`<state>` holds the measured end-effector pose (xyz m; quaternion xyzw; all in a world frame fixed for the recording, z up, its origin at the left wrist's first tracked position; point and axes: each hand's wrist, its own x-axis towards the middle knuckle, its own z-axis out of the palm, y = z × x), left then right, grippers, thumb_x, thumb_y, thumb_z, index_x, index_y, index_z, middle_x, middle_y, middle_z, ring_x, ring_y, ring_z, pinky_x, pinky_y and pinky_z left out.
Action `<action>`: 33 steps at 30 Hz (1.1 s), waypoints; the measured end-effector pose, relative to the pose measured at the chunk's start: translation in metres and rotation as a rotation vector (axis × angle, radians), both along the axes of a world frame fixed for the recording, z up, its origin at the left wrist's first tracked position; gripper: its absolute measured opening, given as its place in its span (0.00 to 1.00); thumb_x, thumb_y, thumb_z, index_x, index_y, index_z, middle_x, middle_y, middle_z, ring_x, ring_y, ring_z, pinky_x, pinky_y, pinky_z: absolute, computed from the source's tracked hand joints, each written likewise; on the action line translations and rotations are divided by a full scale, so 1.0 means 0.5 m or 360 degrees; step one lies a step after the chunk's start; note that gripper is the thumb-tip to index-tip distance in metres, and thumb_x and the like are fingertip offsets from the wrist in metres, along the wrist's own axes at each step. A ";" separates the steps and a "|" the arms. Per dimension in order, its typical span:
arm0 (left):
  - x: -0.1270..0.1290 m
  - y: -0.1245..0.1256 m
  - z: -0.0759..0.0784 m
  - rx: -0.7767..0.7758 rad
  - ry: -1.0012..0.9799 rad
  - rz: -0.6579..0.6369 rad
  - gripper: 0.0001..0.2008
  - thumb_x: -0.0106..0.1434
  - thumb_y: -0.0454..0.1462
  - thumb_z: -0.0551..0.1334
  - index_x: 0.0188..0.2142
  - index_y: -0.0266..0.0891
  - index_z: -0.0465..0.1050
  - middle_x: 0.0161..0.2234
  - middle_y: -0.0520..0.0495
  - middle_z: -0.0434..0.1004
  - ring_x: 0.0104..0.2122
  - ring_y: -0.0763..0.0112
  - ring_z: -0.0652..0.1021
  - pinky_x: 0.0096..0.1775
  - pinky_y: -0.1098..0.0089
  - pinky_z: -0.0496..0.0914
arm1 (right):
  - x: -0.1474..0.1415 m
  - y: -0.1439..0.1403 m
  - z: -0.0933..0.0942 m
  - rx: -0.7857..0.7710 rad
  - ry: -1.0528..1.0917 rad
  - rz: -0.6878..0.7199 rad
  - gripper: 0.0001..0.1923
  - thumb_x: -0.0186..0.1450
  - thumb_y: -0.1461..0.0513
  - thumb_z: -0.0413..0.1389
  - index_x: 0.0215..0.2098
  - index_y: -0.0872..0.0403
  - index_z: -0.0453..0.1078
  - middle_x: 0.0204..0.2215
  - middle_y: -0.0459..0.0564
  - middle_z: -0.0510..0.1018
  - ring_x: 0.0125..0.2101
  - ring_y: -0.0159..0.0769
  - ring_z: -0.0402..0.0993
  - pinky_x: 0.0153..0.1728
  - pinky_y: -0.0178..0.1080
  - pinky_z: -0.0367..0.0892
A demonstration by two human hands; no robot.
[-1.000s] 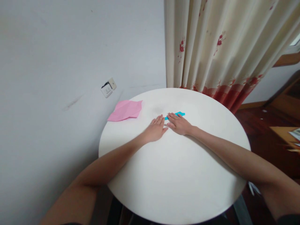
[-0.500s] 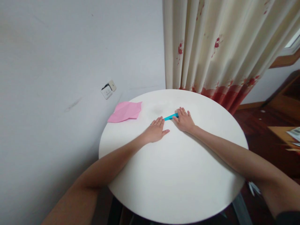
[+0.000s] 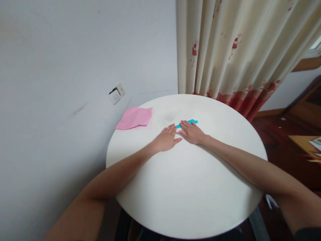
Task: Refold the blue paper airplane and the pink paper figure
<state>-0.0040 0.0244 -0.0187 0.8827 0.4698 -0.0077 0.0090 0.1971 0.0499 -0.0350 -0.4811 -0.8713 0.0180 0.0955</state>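
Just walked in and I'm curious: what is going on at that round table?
A person sits at a round white table with both hands flat on it. The right hand presses its fingers on a narrow folded strip of blue paper, whose far end sticks out beyond the fingertips. The left hand lies palm down right beside it, at the strip's near end. A creased pink sheet of paper lies apart at the table's far left edge, near the wall.

Light: soft daylight, not very bright
Source: through the curtain [image 3: 238, 50]
Shadows: faint, under the arms on the table [image 3: 188, 194]
Glare: none
Edges: bent and stretched, a little blurry
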 end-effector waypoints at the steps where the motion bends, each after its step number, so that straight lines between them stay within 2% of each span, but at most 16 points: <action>1: -0.001 0.000 0.002 -0.0006 0.0016 0.0002 0.37 0.73 0.54 0.43 0.70 0.27 0.45 0.71 0.30 0.40 0.70 0.54 0.48 0.66 0.56 0.47 | 0.007 0.004 -0.001 0.0003 0.0000 -0.0051 0.36 0.75 0.48 0.34 0.69 0.63 0.52 0.69 0.62 0.53 0.69 0.49 0.46 0.66 0.54 0.46; 4: -0.008 -0.004 0.012 -0.0044 0.0098 0.0051 0.39 0.72 0.55 0.43 0.69 0.26 0.46 0.71 0.29 0.41 0.70 0.52 0.49 0.66 0.56 0.49 | 0.027 0.017 -0.006 0.0010 0.0016 -0.0201 0.36 0.74 0.47 0.33 0.69 0.62 0.52 0.69 0.62 0.53 0.69 0.50 0.47 0.65 0.56 0.47; 7: -0.015 -0.015 0.030 -0.0054 0.0245 0.0165 0.39 0.72 0.55 0.46 0.68 0.25 0.51 0.69 0.27 0.46 0.69 0.48 0.54 0.64 0.54 0.52 | 0.039 0.027 -0.013 -0.0016 0.0025 -0.0285 0.38 0.74 0.45 0.32 0.70 0.62 0.50 0.70 0.62 0.52 0.69 0.51 0.46 0.65 0.58 0.46; 11: -0.020 -0.033 0.063 0.0030 0.0483 0.0263 0.36 0.71 0.55 0.49 0.59 0.22 0.67 0.61 0.21 0.64 0.61 0.43 0.67 0.60 0.53 0.60 | 0.041 0.033 -0.018 -0.0052 0.0021 -0.0302 0.40 0.73 0.43 0.31 0.70 0.62 0.49 0.70 0.61 0.50 0.69 0.51 0.44 0.65 0.58 0.45; 14: -0.024 -0.029 0.085 -0.0010 0.0498 0.0345 0.33 0.70 0.56 0.49 0.48 0.28 0.77 0.49 0.25 0.77 0.50 0.45 0.77 0.50 0.56 0.69 | 0.039 0.033 -0.018 -0.0048 0.0024 -0.0304 0.40 0.73 0.43 0.31 0.70 0.62 0.49 0.70 0.61 0.51 0.69 0.50 0.44 0.65 0.58 0.45; 17: -0.039 -0.003 0.094 -0.0023 0.0335 0.0503 0.30 0.69 0.56 0.51 0.45 0.33 0.78 0.43 0.31 0.80 0.44 0.49 0.80 0.44 0.60 0.71 | 0.038 0.031 -0.016 -0.0027 0.0027 -0.0317 0.39 0.73 0.43 0.31 0.70 0.61 0.51 0.70 0.61 0.52 0.69 0.49 0.45 0.65 0.57 0.46; 19: -0.053 0.022 0.087 0.0084 0.0157 0.0528 0.25 0.70 0.52 0.55 0.47 0.33 0.77 0.43 0.33 0.80 0.44 0.51 0.80 0.43 0.62 0.71 | 0.036 0.029 -0.014 -0.0016 0.0026 -0.0321 0.38 0.73 0.44 0.32 0.70 0.61 0.51 0.70 0.61 0.52 0.69 0.49 0.46 0.65 0.57 0.46; 22: -0.066 0.057 0.060 0.0188 -0.0192 0.0255 0.21 0.68 0.45 0.61 0.54 0.36 0.72 0.50 0.38 0.77 0.49 0.56 0.77 0.48 0.65 0.70 | 0.034 0.027 -0.011 -0.0005 0.0023 -0.0326 0.37 0.74 0.45 0.35 0.69 0.62 0.52 0.69 0.61 0.53 0.69 0.49 0.47 0.65 0.57 0.47; 24: -0.063 0.072 0.037 0.0216 -0.0367 0.0142 0.19 0.67 0.42 0.63 0.54 0.38 0.72 0.49 0.41 0.77 0.48 0.58 0.76 0.49 0.65 0.69 | 0.033 0.025 -0.010 0.0000 0.0026 -0.0329 0.36 0.74 0.46 0.36 0.69 0.62 0.52 0.69 0.61 0.54 0.69 0.50 0.47 0.65 0.57 0.47; 28: -0.041 0.084 0.001 0.0272 -0.0574 0.0001 0.16 0.66 0.39 0.63 0.53 0.39 0.74 0.46 0.43 0.77 0.46 0.59 0.76 0.50 0.64 0.68 | 0.031 0.024 -0.007 0.0001 0.0052 -0.0330 0.34 0.74 0.48 0.38 0.68 0.62 0.53 0.69 0.61 0.54 0.68 0.50 0.48 0.65 0.58 0.48; 33: -0.028 0.088 -0.016 0.0289 -0.0681 -0.0036 0.13 0.65 0.36 0.63 0.50 0.40 0.76 0.42 0.44 0.77 0.42 0.61 0.76 0.46 0.65 0.69 | 0.030 0.023 -0.004 0.0007 0.0109 -0.0324 0.30 0.74 0.51 0.42 0.66 0.61 0.57 0.68 0.63 0.57 0.68 0.51 0.50 0.64 0.57 0.48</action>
